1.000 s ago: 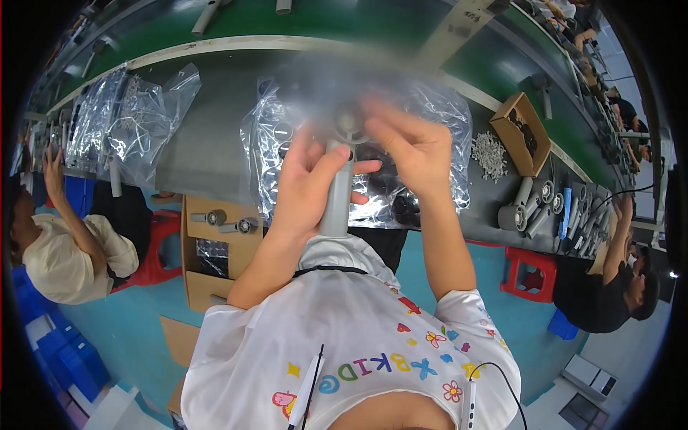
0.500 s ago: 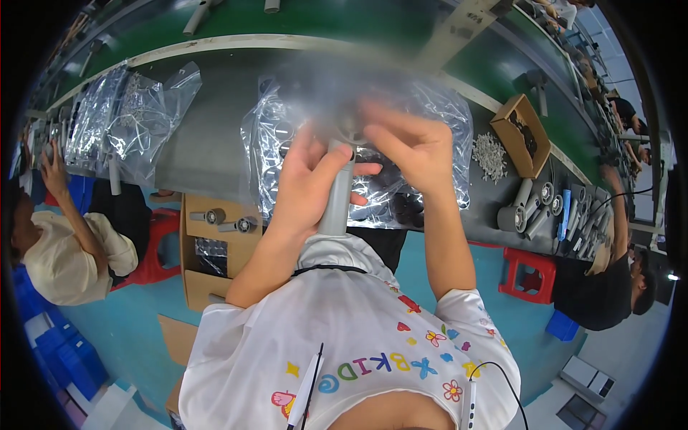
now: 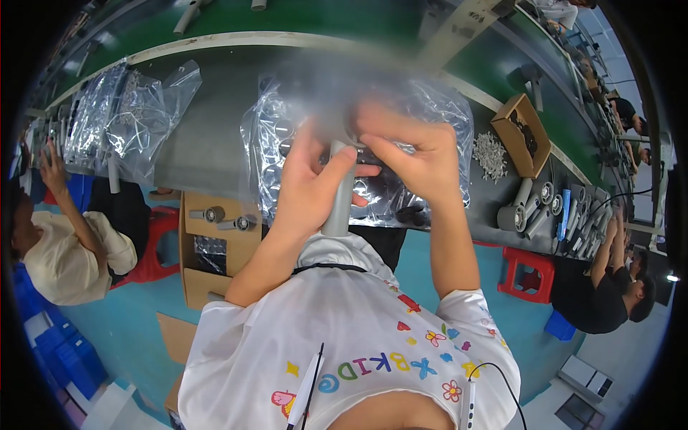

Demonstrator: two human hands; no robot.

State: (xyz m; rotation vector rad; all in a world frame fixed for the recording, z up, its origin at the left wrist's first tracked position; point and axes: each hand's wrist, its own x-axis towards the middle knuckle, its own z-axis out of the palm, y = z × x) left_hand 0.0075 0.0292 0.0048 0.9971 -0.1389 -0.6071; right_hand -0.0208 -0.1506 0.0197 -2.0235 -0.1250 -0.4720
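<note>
Head view, left hand [image 3: 308, 190] gripping smooth grey cylindrical handle [image 3: 337, 204], right hand [image 3: 416, 161] pinching its blurred top

Grey workbench [image 3: 215, 136] under plastic bags [image 3: 136, 115]

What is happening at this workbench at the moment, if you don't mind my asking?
A person in a white shirt holds a grey handled part upright in front of them. The left hand wraps its handle, while the right hand works at its blurred top end. Behind the hands, clear plastic bags lie on the grey workbench. To the right are a small cardboard box, a pile of small white pieces and a row of similar grey parts. Other people sit at either side.
</note>
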